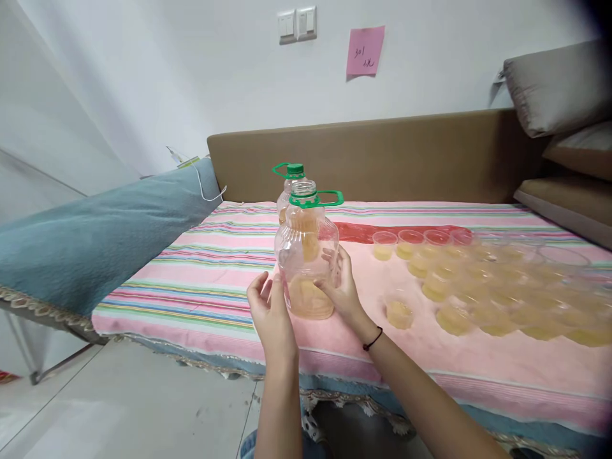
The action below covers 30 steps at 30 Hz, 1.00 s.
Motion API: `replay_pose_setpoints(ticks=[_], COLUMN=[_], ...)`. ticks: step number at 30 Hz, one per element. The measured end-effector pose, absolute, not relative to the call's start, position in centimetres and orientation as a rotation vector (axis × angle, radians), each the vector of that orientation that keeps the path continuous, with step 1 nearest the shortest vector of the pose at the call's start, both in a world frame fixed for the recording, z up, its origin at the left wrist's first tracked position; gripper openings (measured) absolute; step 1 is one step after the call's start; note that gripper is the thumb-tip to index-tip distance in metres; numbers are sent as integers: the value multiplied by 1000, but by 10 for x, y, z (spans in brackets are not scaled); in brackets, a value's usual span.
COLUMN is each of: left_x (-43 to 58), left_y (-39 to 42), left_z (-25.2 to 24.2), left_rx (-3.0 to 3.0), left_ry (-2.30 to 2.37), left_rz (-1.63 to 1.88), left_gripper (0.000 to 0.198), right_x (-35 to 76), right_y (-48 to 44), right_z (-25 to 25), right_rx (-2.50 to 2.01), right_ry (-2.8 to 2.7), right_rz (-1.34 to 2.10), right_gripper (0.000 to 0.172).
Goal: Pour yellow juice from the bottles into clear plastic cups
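A clear plastic bottle (306,248) with an uncapped neck and a green carrying loop stands upright on the striped sheet. My right hand (342,287) curves round its right side, thumb in front and fingers toward the back. At the bottle's left side, my left hand (272,312) has bent, parted fingers; whether they touch the plastic I cannot tell. Just behind is a second bottle with a green cap (295,169), partly hidden by the first. A clear cup of pale yellow liquid (398,312) stands alone to the right of my right hand.
Several cups of yellow liquid (454,315) stand in rows on the right, close together. The striped sheet (191,280) covers a sofa with a brown backrest (373,153). Cushions (559,89) are stacked at the far right; a blue-covered armrest (115,223) bounds the left.
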State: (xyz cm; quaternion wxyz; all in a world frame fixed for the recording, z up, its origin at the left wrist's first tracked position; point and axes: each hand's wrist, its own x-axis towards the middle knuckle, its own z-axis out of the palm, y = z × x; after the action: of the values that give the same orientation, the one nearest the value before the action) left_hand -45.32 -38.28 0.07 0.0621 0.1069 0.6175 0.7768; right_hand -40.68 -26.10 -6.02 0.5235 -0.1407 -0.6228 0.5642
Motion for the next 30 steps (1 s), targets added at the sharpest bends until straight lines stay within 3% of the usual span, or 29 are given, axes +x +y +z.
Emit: replay_pose_setpoints(ticks=[6,10,13,15,19,24,30], left_x=[-433,-412,-394,-381,-358,-343,-337], left_y=[-377,-374,-366,-356,-331,-297,-275], left_z=[3,-1,-11,-23,-56,-86,-92], left_rx=[667,1178,1508,1526,1330,1302,1181], left_ry=[2021,2098,2009,1934,1865,1786,1777], left_rz=[2517,2453,2123,1846,1467,1484,1629], left_gripper=[29,17,15,22,51,84,76], right_x=[-383,-326,-278,-252,-222,-212,-209], right_y=[-274,-288,-296,-300,-305,-312,-310], right_z=[-44,-35,-43,-55,-82,-100,-106], right_rx=[-366,-386,-555,-708,-932,-961,-929], right_ry=[-1548,-1413,-1235,-1166,-1158,-1118,-1106], right_rz=[1353,1263,1155,1118,1183,1383,1474], right_gripper=[93,61,38,32,39,49,54])
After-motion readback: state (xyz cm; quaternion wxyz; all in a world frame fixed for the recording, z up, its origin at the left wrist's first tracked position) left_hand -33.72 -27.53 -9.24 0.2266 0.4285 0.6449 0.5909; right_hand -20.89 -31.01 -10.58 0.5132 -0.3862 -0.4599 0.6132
